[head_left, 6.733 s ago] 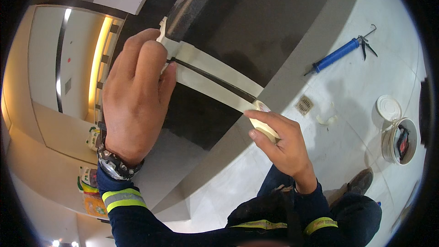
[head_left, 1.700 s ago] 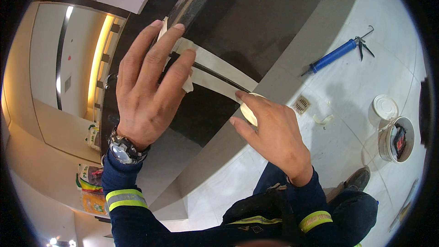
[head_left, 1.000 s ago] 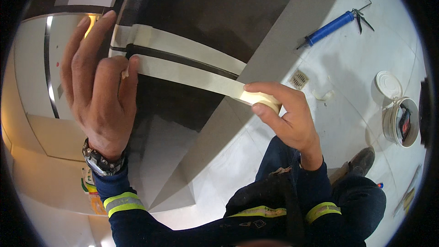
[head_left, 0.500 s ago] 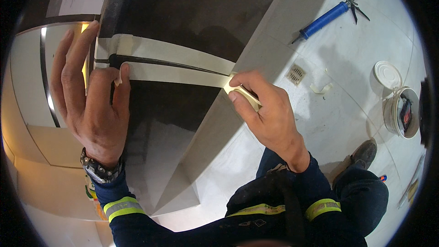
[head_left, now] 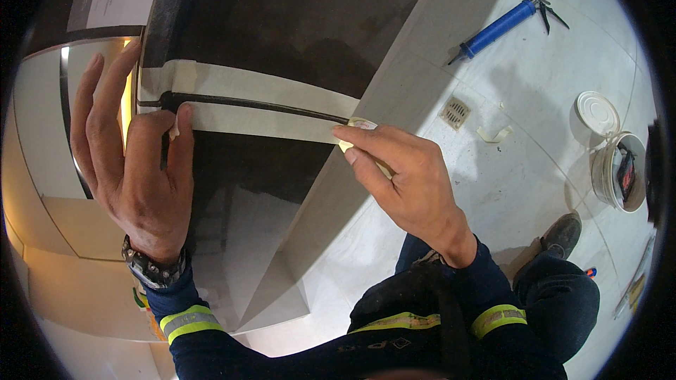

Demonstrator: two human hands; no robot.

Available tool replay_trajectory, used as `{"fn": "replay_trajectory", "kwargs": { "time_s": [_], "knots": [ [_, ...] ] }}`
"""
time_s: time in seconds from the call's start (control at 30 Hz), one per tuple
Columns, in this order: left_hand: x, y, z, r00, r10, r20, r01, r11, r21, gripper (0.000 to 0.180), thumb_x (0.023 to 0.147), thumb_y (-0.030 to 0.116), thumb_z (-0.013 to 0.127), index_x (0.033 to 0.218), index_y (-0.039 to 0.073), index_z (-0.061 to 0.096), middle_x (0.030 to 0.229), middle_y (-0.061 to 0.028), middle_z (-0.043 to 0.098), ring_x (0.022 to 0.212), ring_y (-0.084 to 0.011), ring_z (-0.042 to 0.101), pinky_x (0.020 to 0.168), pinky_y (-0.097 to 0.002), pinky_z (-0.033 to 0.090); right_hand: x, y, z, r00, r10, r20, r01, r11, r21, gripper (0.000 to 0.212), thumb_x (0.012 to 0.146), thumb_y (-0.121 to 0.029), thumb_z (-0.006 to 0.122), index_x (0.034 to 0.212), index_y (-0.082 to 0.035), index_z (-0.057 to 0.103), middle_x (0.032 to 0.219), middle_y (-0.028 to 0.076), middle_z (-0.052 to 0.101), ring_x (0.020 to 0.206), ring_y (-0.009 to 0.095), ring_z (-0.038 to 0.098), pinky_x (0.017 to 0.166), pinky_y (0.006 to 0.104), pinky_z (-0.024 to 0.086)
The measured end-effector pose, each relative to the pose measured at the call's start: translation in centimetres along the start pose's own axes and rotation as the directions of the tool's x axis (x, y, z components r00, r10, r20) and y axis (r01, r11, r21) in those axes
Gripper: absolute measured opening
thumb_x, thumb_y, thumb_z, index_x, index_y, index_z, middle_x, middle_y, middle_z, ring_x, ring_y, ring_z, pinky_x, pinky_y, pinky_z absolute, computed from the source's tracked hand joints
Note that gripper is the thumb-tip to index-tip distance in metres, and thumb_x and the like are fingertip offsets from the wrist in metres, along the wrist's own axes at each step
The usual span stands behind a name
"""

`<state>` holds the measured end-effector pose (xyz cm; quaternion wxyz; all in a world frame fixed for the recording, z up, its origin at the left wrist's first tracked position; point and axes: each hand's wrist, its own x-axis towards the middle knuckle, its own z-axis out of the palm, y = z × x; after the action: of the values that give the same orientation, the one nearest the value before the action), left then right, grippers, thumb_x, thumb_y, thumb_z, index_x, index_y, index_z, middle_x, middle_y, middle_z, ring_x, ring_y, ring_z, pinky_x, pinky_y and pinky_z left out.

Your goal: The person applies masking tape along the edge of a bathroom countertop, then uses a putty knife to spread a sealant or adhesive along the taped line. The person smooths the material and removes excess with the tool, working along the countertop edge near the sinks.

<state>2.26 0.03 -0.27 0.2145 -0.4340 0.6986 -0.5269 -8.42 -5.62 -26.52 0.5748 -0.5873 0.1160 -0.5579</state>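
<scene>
At the left, the left hand has its outer fingers stretched, while the thumb and the forefinger are bent close together, with a small pale scrap pinched between them. Their tips are at the left part of the lower tape strip. This strip and the upper tape strip run across the dark surface, with a narrow dark line between them. At their right end, the right hand grips the tape roll between thumb and fingers. Further right, a floor drain, a blue caulking gun and a round bucket are on the floor.
</scene>
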Motion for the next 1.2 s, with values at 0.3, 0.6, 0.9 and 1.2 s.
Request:
{"fn": "replay_trajectory", "kwargs": {
  "time_s": [0.3, 0.6, 0.9, 1.2],
  "knots": [
    [0.16, 0.25, -0.04, 1.0, -0.018, 0.01, 0.018, 1.0, 0.002, 0.015, 0.087, 0.016, 0.078, 0.081, 0.012, 0.064, 0.147, -0.0068, 0.057, 0.145, -0.033, 0.041, 0.12, -0.0448, 0.035, 0.1, -0.28, -0.2, 1.0, -0.001, -0.002, 0.001, 1.0, -0.03, 0.027, 0.096, -0.011, 0.062, 0.117, 0.004, 0.072, 0.106, 0.026, 0.073, 0.093, 0.031, 0.076, 0.078, 0.0336, 0.061],
    [0.11, 0.22, -0.05, 1.0, -0.022, 0.018, 0.023, 1.0, -0.007, 0.015, 0.089, 0.018, 0.076, 0.08, 0.013, 0.065, 0.148, -0.0068, 0.056, 0.146, -0.0326, 0.04, 0.121, -0.0452, 0.034, 0.19, -0.35, -0.02, 1.0, 0.009, 0.002, -0.008, 0.999, -0.035, 0.028, 0.096, -0.012, 0.062, 0.117, 0.003, 0.072, 0.105, 0.025, 0.074, 0.092, 0.031, 0.076, 0.077, 0.0348, 0.061],
    [0.27, 0.18, 0.09, 1.0, -0.02, -0.019, 0.02, 1.0, 0.014, 0.02, 0.081, 0.016, 0.082, 0.075, 0.014, 0.063, 0.142, -0.0064, 0.062, 0.142, -0.0324, 0.046, 0.118, -0.0432, 0.038, 0.27, -0.52, 0.06, 1.0, 0.008, 0.005, -0.008, 0.999, -0.05, 0.028, 0.096, -0.012, 0.062, 0.118, 0.004, 0.072, 0.104, 0.026, 0.074, 0.091, 0.031, 0.076, 0.078, 0.0353, 0.061],
    [0.36, 0.12, -0.08, 1.0, -0.013, 0.009, 0.013, 1.0, -0.006, 0.017, 0.082, 0.01, 0.08, 0.079, 0.01, 0.063, 0.146, -0.0075, 0.058, 0.144, -0.0335, 0.042, 0.118, -0.0463, 0.036, 0.78, -0.89, -0.07, 1.0, 0.0, -0.011, -0.001, 0.995, -0.1, 0.028, 0.095, -0.01, 0.062, 0.118, 0.002, 0.072, 0.098, 0.021, 0.074, 0.081, 0.027, 0.074, 0.07, 0.0318, 0.057]
  ]
}}
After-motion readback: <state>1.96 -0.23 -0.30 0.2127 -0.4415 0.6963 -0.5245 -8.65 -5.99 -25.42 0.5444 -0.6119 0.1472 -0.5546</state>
